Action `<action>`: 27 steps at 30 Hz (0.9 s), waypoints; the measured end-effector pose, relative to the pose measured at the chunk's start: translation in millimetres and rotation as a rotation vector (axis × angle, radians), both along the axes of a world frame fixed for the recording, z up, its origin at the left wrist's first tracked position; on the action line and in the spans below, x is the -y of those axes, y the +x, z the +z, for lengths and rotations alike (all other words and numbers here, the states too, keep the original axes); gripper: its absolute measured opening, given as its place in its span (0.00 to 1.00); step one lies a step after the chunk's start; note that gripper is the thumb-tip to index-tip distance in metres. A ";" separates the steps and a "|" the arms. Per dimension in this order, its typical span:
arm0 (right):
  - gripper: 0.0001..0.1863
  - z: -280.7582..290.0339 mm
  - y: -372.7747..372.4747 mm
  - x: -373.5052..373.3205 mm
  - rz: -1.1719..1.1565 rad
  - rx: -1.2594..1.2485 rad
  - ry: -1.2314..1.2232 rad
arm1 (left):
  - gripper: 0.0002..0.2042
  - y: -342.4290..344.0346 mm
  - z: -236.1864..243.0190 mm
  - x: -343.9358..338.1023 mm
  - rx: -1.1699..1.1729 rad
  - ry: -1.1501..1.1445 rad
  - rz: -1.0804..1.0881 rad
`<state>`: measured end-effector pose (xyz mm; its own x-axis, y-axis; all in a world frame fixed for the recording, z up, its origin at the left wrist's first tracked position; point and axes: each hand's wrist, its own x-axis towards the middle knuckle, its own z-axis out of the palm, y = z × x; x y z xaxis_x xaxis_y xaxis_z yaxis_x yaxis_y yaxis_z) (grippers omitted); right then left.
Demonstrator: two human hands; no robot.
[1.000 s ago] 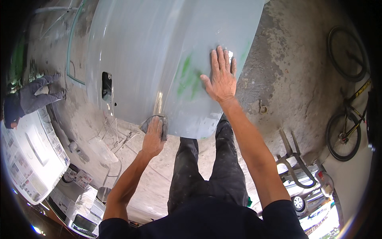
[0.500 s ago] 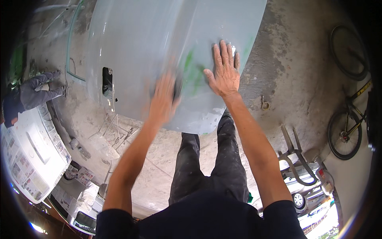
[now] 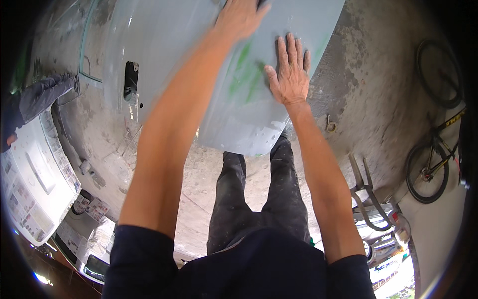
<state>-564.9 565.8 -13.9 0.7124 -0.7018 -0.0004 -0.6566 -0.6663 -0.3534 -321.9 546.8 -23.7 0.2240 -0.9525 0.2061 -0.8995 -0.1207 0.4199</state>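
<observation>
A grey car panel (image 3: 174, 60) with green patches and a dark oblong cutout (image 3: 131, 82) spans the upper middle. My left hand (image 3: 241, 17) reaches up to the top of it, pressing a dark grey pad (image 3: 260, 4), mostly covered by the hand and cut off by the picture's edge. My right hand (image 3: 291, 74) lies open on the panel's right part, fingers spread over the grey surface.
A co-worker's legs (image 3: 47, 94) show at left beside a white car part masked with newspaper (image 3: 35, 199). A bicycle (image 3: 425, 169) stands at right, with a forked metal stand (image 3: 371, 199) and a car below. Concrete floor (image 3: 338, 74) surrounds the panel.
My left hand has swept with the pad from the panel's lower edge up to the top. My right hand sits a little higher in the picture, still spread flat.
</observation>
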 end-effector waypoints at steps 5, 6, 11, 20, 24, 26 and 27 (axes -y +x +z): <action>0.44 -7.5 -1.3 -5.1 0.014 0.037 -0.047 | 0.41 -95.2 47.1 -294.9 -0.198 0.307 0.094; 0.44 -6.9 -1.1 -5.7 0.014 0.026 -0.056 | 0.43 -113.4 54.4 -359.9 -0.253 0.430 0.089; 0.43 12.0 9.3 -6.2 -0.032 -0.212 -0.011 | 0.32 -138.6 68.2 -628.5 -0.380 0.681 0.383; 0.51 43.7 45.1 -133.4 0.075 -0.357 0.072 | 0.34 -275.7 203.1 -897.8 -0.716 0.898 1.148; 0.52 44.9 23.0 -209.9 0.058 -0.238 0.101 | 0.35 -311.5 227.9 -926.3 -0.838 0.839 1.182; 0.52 47.8 6.9 -236.5 0.088 -0.284 0.105 | 0.33 -311.5 223.4 -925.5 -0.813 0.947 1.194; 0.53 50.2 -3.9 -249.3 0.135 -0.340 0.149 | 0.33 -306.5 218.6 -921.8 -0.806 0.881 1.148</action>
<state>-568.8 815.1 36.3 0.7398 -0.5764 -0.3471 -0.6630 -0.7124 -0.2302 -628.5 1468.6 194.9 0.6219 0.0207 -0.7828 0.2221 -0.9633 0.1509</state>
